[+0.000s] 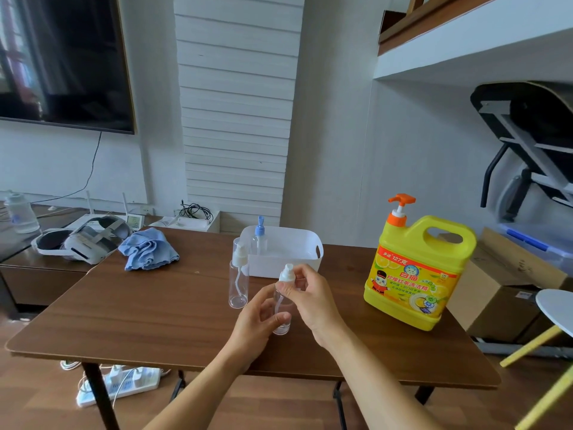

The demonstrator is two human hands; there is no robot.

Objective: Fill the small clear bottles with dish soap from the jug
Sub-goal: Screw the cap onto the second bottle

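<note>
On the bench (155, 305), our left hand (257, 318) grips the small clear bottle (281, 328) while our right hand (310, 293) pinches its spray cap (286, 272). The jug (418, 274) stands apart, to the right. A hard twist could make the light bottle slip and knock over the second bottle (238, 287).

A single wide-angle head view looks forward and down, close over the counter (155, 311). The left hand (257, 318) and right hand (310, 293) sit at frame centre, and the wall (335, 119) and TV (62, 57) fill the top.
</note>
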